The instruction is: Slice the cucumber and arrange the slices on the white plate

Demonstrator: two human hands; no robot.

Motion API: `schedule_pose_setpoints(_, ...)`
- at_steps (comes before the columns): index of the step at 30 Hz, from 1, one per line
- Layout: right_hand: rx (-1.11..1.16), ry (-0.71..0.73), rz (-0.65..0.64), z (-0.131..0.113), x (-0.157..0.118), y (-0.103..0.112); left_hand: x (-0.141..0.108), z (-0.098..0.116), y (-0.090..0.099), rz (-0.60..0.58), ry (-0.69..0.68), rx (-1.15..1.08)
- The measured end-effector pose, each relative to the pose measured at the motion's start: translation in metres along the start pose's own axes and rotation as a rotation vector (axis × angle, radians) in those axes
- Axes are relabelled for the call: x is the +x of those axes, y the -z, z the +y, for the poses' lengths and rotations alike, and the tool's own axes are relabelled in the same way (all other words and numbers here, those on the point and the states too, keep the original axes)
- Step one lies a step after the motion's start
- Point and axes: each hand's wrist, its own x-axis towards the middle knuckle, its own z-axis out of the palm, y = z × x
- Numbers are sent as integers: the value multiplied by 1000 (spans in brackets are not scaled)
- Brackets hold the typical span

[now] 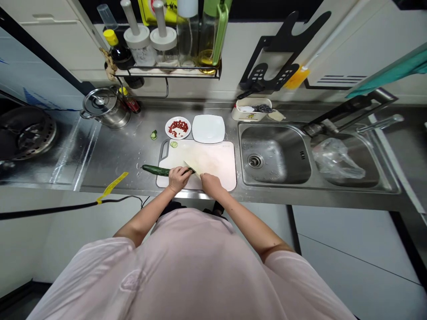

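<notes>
Here's the cutting board [216, 162] on the counter [116, 151], cucumber [155, 170] lying across its left edge under the left hand [179, 179], right hand [211, 185] on the knife [189, 167] just beside! Behind the board, a round plate [188, 129] and a square plate [208, 129] side by side; off to the right, the sink [275, 133]; far left, a pot [106, 109].
</notes>
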Motion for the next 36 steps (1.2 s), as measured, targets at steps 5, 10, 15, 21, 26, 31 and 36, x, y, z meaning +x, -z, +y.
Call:
schedule_pose_setpoints(5, 3, -10, -9, -3, 5, 0, 0, -1, -1, 33, -27, -13)
schedule_pose_setpoints(10, -4, 3, -2, -2, 5, 0, 0, -1, -1, 64, -47, 11)
schedule_pose_setpoints(15, -3, -6, -16, -2, 5, 0, 0, 0, 0, 57, -41, 13)
schedule_pose_setpoints(21, 16, -20, -12, -4, 9, -2, 2, 2, 4, 3, 18, -27)
schedule_pose_setpoints(26, 27, -47, 4, -5, 8, -5, 4, 6, 9, -61, 84, -52)
schedule_pose_setpoints(31, 41, -57, -2, -4, 6, -7, 6, 8, 11, -61, 106, -35)
schedule_pose_setpoints(36, 49, -71, -14, 4, -6, -10, 6, 8, 11, -32, 97, -50)
